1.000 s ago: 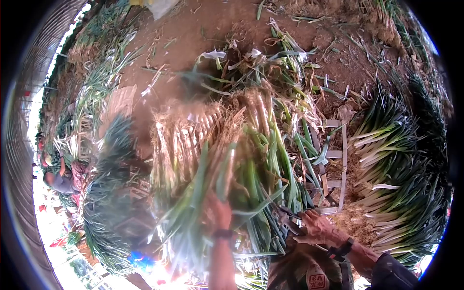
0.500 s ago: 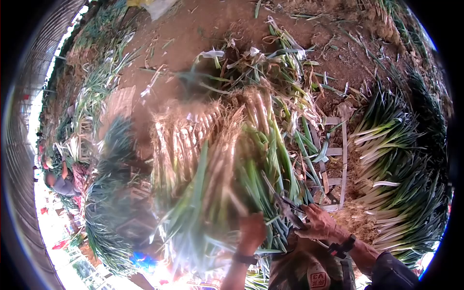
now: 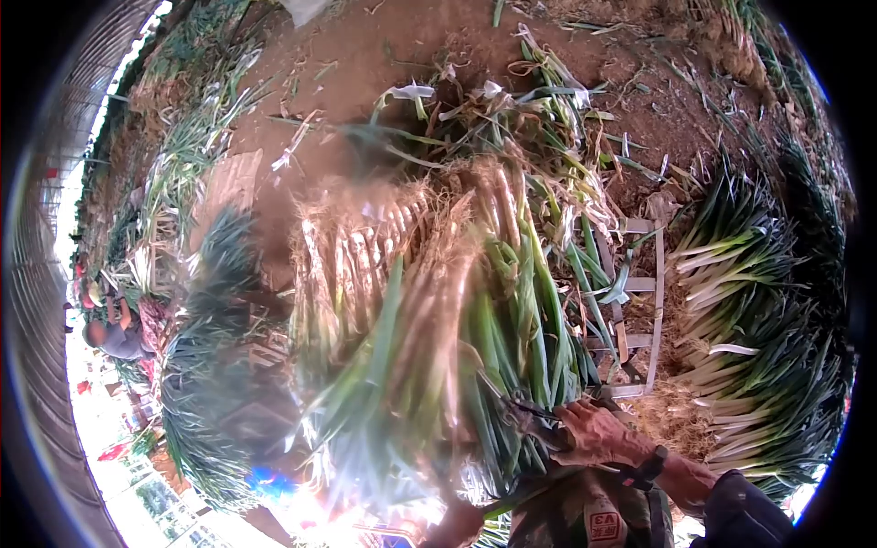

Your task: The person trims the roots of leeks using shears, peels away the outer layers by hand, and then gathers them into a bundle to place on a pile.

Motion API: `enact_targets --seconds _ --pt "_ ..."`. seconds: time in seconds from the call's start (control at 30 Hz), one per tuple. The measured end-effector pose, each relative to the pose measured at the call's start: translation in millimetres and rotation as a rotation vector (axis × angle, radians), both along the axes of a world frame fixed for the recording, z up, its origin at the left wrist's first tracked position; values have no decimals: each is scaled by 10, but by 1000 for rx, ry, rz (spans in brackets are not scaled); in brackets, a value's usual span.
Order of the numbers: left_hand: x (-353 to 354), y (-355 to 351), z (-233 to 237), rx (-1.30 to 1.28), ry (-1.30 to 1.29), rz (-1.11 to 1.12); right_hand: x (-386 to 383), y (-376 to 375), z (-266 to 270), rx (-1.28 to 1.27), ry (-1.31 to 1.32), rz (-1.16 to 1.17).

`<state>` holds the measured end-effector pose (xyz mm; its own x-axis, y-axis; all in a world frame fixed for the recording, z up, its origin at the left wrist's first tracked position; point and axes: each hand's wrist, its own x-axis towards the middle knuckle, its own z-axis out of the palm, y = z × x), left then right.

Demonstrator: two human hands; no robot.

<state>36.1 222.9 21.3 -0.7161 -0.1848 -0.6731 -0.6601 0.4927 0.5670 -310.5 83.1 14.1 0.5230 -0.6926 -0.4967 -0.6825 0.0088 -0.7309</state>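
Observation:
My right hand (image 3: 598, 434) is closed around a pair of dark scissors (image 3: 525, 411), whose blades point up and left over green leaves. Low in the view, near the bottom edge, my left hand (image 3: 457, 523) is blurred and closed on a long green leaf (image 3: 521, 496) that stretches right across my lap. In front of both hands lies a heap of long green onions (image 3: 438, 320), roots pointing away and leaves towards me. Another bunch with brown roots (image 3: 352, 265) lies on the left of that heap.
Trimmed green onions with white stems (image 3: 722, 365) are stacked at the right beside a flat metal frame (image 3: 656, 310). Leaf scraps (image 3: 493, 110) litter the soil beyond. More leafy stalks (image 3: 206, 365) lie at the left, near another person (image 3: 119, 338).
My left hand has moved down and slightly left, away from the heap. My right hand with the scissors has shifted slightly left and down. The view has tilted a little.

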Motion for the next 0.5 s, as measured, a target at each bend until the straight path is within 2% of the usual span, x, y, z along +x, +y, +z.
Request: enact_targets --seconds 0.17,0.27,0.33,0.37,0.4,0.47,0.5 --pt "-154 35 177 273 -199 15 16 -37 25 -4 28 -16" --pt "-230 -137 158 182 -211 88 11 16 -67 -2 56 -27" --pt "-130 -417 -236 -240 -23 372 17 28 -94 -22 56 -20" --pt "-152 -808 -319 -203 53 771 15 35 -96 -33 58 -16" --pt "-223 -1135 -331 -396 171 1080 12 46 -92 -49 52 -18" --pt "-307 -1579 -425 -473 -84 1255 5 65 -77 -85 42 -25" --pt "-188 -1612 -817 -655 -229 1126 1 72 -63 -77 42 -32"
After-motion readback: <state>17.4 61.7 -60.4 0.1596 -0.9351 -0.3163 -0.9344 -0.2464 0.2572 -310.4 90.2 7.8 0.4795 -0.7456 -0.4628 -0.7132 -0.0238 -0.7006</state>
